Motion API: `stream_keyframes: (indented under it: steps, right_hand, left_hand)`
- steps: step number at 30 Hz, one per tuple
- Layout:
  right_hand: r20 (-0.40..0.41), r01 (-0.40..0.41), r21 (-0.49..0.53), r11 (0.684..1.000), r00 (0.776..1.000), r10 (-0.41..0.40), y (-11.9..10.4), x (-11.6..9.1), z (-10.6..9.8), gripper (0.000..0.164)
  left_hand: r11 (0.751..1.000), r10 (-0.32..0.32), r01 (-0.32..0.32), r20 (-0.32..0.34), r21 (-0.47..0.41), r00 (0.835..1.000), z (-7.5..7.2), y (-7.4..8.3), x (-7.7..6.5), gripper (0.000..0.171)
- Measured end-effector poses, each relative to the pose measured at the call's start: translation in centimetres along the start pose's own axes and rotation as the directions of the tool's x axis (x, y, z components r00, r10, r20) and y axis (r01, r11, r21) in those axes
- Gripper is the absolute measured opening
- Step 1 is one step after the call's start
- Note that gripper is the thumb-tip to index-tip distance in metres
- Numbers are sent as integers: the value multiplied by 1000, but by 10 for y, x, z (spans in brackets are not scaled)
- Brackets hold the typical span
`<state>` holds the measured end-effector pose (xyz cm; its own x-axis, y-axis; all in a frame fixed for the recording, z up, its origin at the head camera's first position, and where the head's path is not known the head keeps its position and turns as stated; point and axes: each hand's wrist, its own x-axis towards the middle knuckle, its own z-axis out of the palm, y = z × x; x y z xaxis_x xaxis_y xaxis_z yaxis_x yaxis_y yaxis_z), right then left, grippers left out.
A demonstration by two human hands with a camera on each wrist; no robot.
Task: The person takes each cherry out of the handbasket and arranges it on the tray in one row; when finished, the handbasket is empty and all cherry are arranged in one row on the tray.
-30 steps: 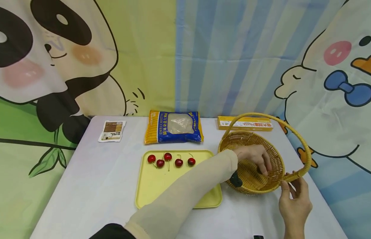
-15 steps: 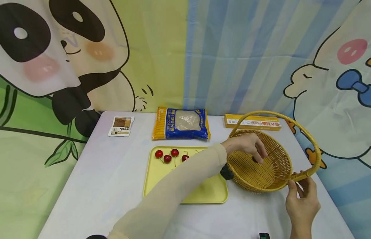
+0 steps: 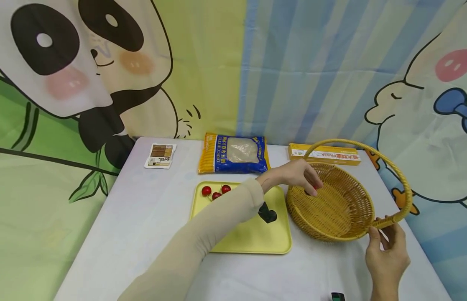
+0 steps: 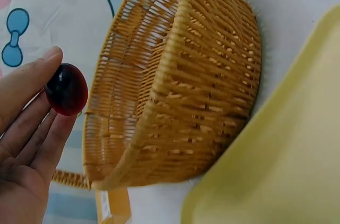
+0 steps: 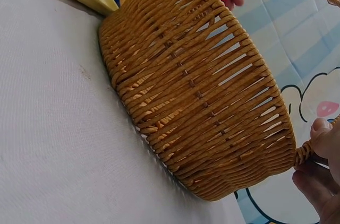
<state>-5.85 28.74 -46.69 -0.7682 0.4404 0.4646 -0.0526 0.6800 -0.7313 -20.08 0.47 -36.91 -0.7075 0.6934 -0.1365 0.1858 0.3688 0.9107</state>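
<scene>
In the head view, my left hand (image 3: 297, 174) is over the left part of the wicker basket (image 3: 331, 209). It pinches a dark red cherry (image 4: 66, 90) between thumb and fingers, which the left wrist view shows plainly. My right hand (image 3: 387, 255) grips the base of the basket's arched handle (image 3: 400, 175) at the near right rim. The basket's visible floor is bare. On the yellow tray (image 3: 252, 246), a few cherries (image 3: 206, 191) lie at the far left; the left sleeve hides part of the tray.
Behind the tray lies a blue and yellow pasta bag (image 3: 237, 154). A long yellow pasta box (image 3: 325, 154) sits behind the basket. A small flat packet (image 3: 160, 156) rests at the back left. A printed curtain (image 3: 271, 75) hangs behind the table.
My left hand has come up from inside the basket and moved left toward its rim, with a cherry showing in its fingers. The right hand stays on the handle base. The head view has shifted.
</scene>
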Motion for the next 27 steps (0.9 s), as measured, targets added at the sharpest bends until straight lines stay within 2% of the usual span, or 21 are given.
stream_keyframes:
  steps: [3,9,14,18,22,27]
  right_hand:
    - [2,-13,-5,1000,1000,13,-2,2,-2,52]
    - [10,-73,-36,997,997,73,-5,1,-4,54]
    - [6,-71,-37,997,997,71,-5,0,-5,53]
    - [22,-85,-61,995,996,86,-7,-1,-4,54]
    - [30,-103,-73,992,994,106,-8,-2,-3,54]
    - [41,-147,-88,985,988,151,-8,-2,-2,54]
  left_hand:
    - [1000,16,-16,-17,0,1000,-7,0,-9,24]
    - [1000,-9,10,-62,18,998,-17,-6,-25,23]
    - [1000,-20,18,-106,-19,994,-24,-20,-39,24]
    - [997,-64,55,-145,-63,987,-28,-36,-52,25]
    - [996,-91,85,-188,-41,978,-26,-52,-63,26]
    - [991,-109,124,-226,54,968,-14,-71,-72,28]
